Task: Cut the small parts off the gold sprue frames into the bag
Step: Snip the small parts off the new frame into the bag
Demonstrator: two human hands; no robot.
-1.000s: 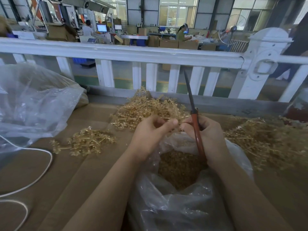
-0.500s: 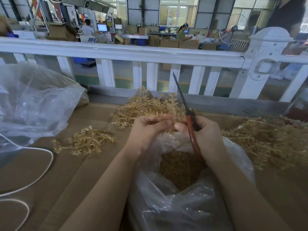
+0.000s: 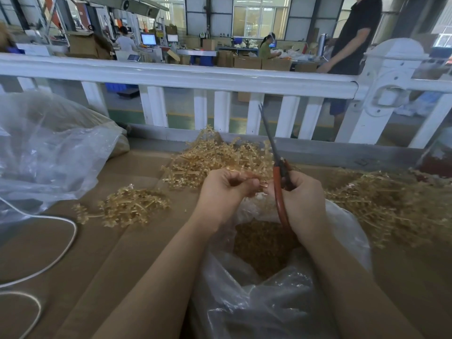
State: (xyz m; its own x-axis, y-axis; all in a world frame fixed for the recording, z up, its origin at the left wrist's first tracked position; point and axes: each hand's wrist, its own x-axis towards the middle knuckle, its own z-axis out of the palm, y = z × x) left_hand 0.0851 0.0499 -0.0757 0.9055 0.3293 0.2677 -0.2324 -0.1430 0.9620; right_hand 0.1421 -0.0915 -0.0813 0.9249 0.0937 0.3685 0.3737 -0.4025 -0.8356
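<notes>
My left hand [image 3: 226, 192] pinches a small gold sprue piece [image 3: 261, 185] just above the mouth of the clear plastic bag [image 3: 337, 231]. Cut gold parts [image 3: 259, 243] fill the bag's bottom. My right hand [image 3: 305, 199] grips red-handled scissors [image 3: 278, 182], blades pointing up and away, and its fingertips meet the left hand's at the piece. Gold sprue frames lie in a heap behind my hands [image 3: 215, 157], in a smaller bunch at the left [image 3: 127, 206] and in a wide pile at the right [image 3: 391, 204].
Brown cardboard [image 3: 102, 250] covers the table. A large clear bag [image 3: 49, 152] sits at the far left, and a white cable [image 3: 58, 255] loops at the left edge. A white railing [image 3: 195, 79] runs behind the table. A person in black [image 3: 352, 45] stands beyond it.
The scissor blades have tilted leftward. My left hand has shifted its grip on the sprue piece. The person behind the railing has walked further into view.
</notes>
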